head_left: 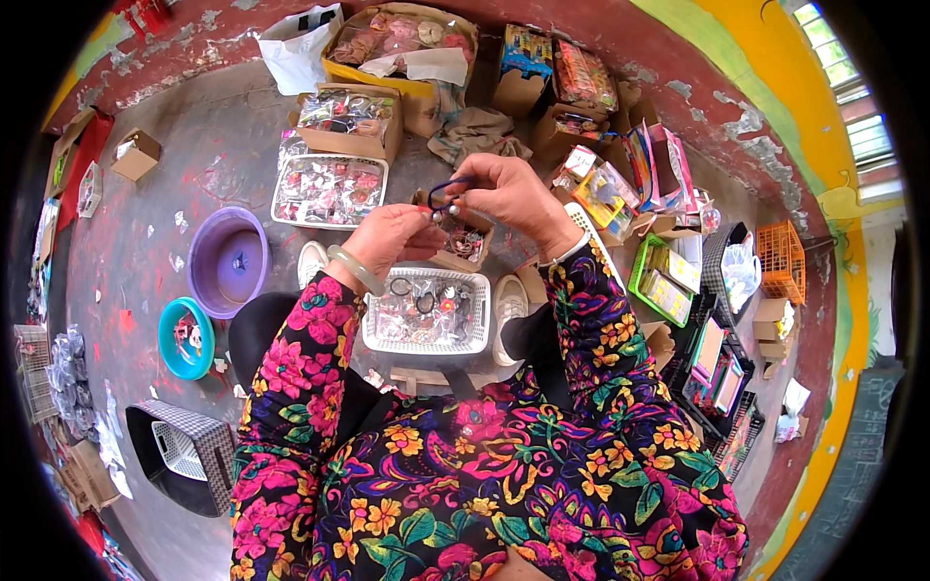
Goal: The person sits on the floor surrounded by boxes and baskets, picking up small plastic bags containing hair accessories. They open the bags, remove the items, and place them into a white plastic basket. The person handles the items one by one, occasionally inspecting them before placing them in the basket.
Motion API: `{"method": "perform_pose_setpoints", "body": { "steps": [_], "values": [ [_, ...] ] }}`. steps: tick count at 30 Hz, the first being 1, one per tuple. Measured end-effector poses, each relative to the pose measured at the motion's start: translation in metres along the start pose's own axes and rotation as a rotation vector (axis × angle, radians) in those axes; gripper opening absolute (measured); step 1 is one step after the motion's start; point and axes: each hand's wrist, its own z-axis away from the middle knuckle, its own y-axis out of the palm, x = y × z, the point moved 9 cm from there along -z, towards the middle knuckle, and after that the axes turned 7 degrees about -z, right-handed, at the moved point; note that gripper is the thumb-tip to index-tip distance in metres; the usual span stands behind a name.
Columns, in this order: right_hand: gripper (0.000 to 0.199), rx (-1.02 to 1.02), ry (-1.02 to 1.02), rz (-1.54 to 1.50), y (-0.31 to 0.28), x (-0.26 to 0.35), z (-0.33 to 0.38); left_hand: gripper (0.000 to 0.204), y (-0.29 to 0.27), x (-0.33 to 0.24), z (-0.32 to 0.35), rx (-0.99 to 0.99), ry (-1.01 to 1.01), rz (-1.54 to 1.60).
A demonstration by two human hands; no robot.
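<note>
A dark blue hair tie (436, 199) with small pale beads hangs between my two hands, above the floor ahead of me. My left hand (387, 238), with a pale bangle at its wrist, pinches near the beaded end. From the other side, my right hand (518, 198) grips the band between thumb and fingers. Directly below stands a white plastic basket (426, 349) with hair ties and small clear packets in it, between my shoes. Just beyond the hands is a small open cardboard box (481, 254), partly hidden by them.
Ahead are a second white basket (331, 225) of packets and a cardboard box (378, 145) of packaged goods. Purple (199, 261) and teal basins (167, 341) stand at left. A green basket (639, 276), a black crate (699, 412) and an orange crate (783, 261) line the right.
</note>
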Motion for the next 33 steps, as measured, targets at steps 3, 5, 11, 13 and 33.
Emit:
{"method": "perform_pose_setpoints", "body": {
  "steps": [3, 5, 11, 13, 33],
  "values": [
    [0.016, 0.049, -0.053, 0.266, 0.004, 0.001, 0.000, 0.025, 0.000, -0.002, 0.000, -0.004, 0.010, 0.012],
    [0.018, 0.049, -0.122, 0.402, 0.007, 0.006, 0.001, 0.027, 0.002, -0.004, 0.001, 0.010, 0.021, 0.014],
    [0.025, -0.017, -0.356, 0.562, 0.014, 0.026, 0.005, 0.030, 0.004, -0.003, 0.001, 0.051, 0.042, 0.045],
    [0.027, -0.037, -0.294, 0.504, 0.011, 0.026, 0.004, 0.030, 0.007, -0.008, 0.004, 0.083, 0.061, 0.099],
    [0.018, 0.096, 0.325, 0.073, 0.005, -0.032, 0.005, 0.029, 0.023, -0.018, 0.005, 0.144, 0.132, 0.166]
  ]
}}
